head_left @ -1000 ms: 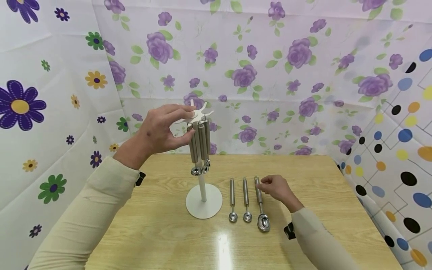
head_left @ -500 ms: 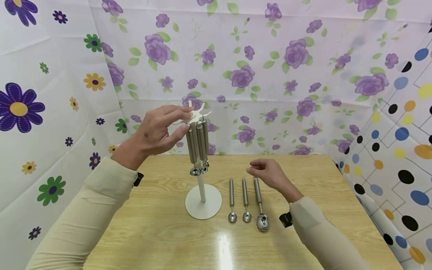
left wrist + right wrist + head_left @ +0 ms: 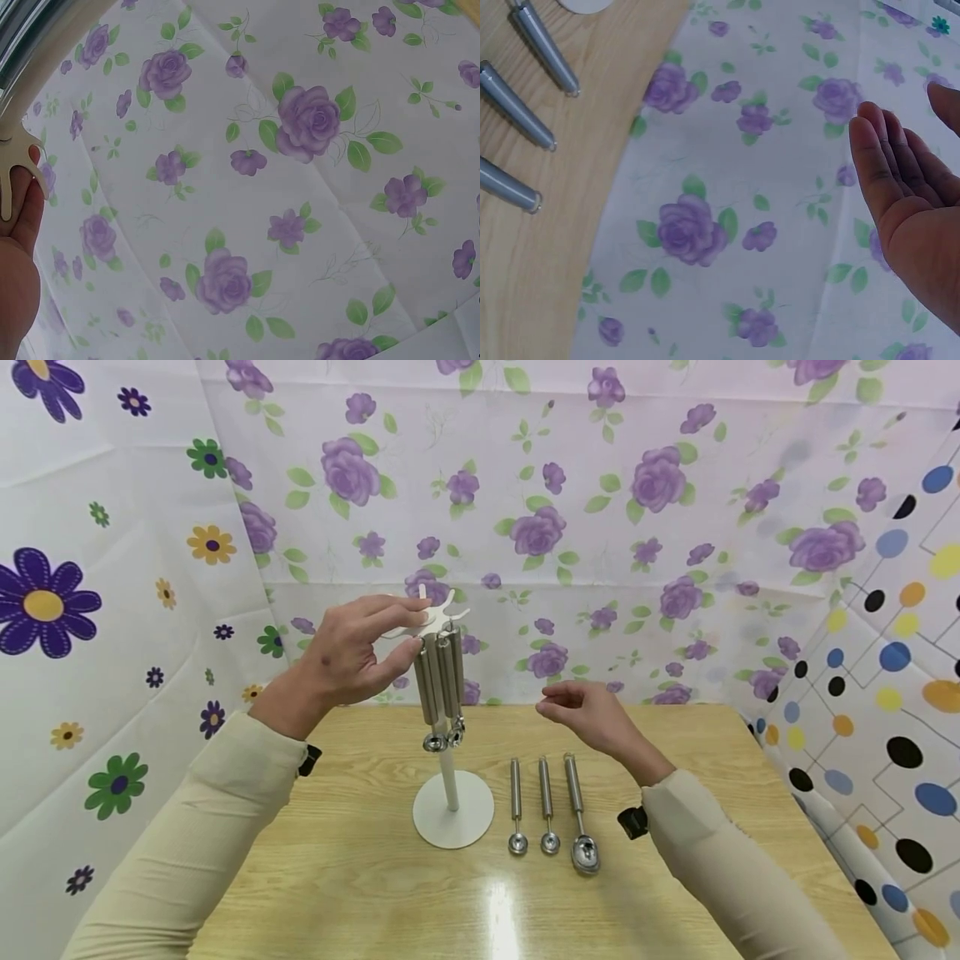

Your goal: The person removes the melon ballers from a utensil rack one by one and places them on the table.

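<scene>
A white hanging stand (image 3: 453, 831) with curved hooks rises from a round base on the table. My left hand (image 3: 348, 652) grips its hooked top, fingers over it and thumb at the near side. Several metal-handled scoops (image 3: 446, 672) hang from the hooks, bowls down. My right hand (image 3: 596, 714) hovers above the back of the table, holding nothing; its fingers are nearly straight in the right wrist view (image 3: 911, 180). Below it lie two small melon ballers (image 3: 515, 789) and a larger oval scoop (image 3: 586, 854), side by side, handles pointing away from me.
The wooden table (image 3: 337, 860) ends at a white cloth backdrop (image 3: 637, 635) with purple flowers. Patterned cloths also hang at left and right. In the right wrist view, the handle ends (image 3: 547, 49) of the lying tools show near the table edge.
My right hand has let go of the larger scoop's handle, leaving it on the table, and has risen backward and slightly left. My left hand stays on the stand's top.
</scene>
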The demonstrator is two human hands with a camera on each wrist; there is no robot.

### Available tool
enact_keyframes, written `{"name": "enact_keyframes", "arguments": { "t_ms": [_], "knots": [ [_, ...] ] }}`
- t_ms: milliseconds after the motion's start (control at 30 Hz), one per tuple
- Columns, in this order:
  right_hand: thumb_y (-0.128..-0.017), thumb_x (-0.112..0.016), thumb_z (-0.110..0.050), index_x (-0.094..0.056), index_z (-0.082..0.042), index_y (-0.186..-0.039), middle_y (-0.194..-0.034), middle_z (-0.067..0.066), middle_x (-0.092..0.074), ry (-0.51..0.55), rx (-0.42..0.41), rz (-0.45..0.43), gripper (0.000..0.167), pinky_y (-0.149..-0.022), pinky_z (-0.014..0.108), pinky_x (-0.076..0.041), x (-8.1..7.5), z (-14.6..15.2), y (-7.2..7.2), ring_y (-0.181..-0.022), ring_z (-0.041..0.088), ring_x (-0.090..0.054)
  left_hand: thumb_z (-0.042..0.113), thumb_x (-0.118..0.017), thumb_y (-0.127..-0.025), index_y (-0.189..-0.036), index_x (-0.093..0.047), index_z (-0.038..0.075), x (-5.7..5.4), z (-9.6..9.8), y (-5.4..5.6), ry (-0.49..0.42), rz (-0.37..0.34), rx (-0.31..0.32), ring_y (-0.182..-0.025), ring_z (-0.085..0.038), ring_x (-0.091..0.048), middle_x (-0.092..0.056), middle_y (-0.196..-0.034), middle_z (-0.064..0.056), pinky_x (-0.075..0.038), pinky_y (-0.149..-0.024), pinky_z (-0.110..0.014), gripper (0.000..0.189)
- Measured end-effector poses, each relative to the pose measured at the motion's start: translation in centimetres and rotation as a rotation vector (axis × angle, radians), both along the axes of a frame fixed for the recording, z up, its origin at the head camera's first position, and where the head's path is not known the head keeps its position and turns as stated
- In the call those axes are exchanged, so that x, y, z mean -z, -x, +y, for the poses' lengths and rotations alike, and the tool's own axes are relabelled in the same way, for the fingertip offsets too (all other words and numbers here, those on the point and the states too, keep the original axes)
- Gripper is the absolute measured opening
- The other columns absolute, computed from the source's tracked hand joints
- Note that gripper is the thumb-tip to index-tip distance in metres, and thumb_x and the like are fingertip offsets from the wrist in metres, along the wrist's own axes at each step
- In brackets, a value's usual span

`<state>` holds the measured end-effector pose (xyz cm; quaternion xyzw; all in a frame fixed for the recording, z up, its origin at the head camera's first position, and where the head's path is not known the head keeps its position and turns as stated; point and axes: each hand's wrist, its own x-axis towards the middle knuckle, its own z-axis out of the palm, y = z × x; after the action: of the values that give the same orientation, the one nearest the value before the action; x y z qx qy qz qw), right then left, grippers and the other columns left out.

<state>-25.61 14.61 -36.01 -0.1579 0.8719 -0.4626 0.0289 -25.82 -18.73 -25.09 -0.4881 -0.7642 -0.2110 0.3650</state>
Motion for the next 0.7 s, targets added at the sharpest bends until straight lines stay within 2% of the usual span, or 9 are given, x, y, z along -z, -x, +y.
{"name": "enact_keyframes", "arguments": {
  "t_ms": [200, 433, 700],
  "knots": [
    [-0.098, -0.066, -0.028, -0.062, -0.003, -0.133, -0.121, 0.013, -0.068, 0.009, -0.026, 0.025, 0.044, -0.092, 0.043, -0.054, -1.6, -1.0, 0.1, -0.109, 0.027, -0.065, 0.044, -0.039, -0.104, -0.1, -0.072, 0.001, -0.1, 0.0, -0.1, 0.002, 0.009, -0.008, -0.103, -0.037, -0.068, -0.07, -0.118, -0.019, -0.055, -0.081, -0.053, 0.054],
    [-0.097, -0.067, -0.026, -0.063, -0.004, -0.132, -0.121, 0.012, -0.068, 0.05, -0.056, 0.033, 0.042, -0.091, 0.041, -0.054, -2.8, -2.5, 0.2, -0.109, 0.025, -0.065, 0.045, -0.04, -0.103, -0.097, -0.072, 0.004, 0.0, 0.0, -0.1, 0.009, -0.004, -0.02, -0.103, -0.037, -0.067, -0.07, -0.119, -0.018, -0.054, -0.075, -0.051, 0.052],
    [-0.097, -0.068, -0.022, -0.064, -0.001, -0.129, -0.116, 0.013, -0.07, 0.078, -0.117, 0.095, 0.039, -0.089, 0.041, -0.055, -4.0, -4.7, 0.2, -0.104, 0.025, -0.067, 0.044, -0.04, -0.103, -0.098, -0.072, 0.004, -0.1, 0.0, -0.1, 0.015, -0.012, -0.027, -0.101, -0.036, -0.068, -0.07, -0.119, -0.017, -0.054, -0.072, -0.05, 0.051]
  ]
}}
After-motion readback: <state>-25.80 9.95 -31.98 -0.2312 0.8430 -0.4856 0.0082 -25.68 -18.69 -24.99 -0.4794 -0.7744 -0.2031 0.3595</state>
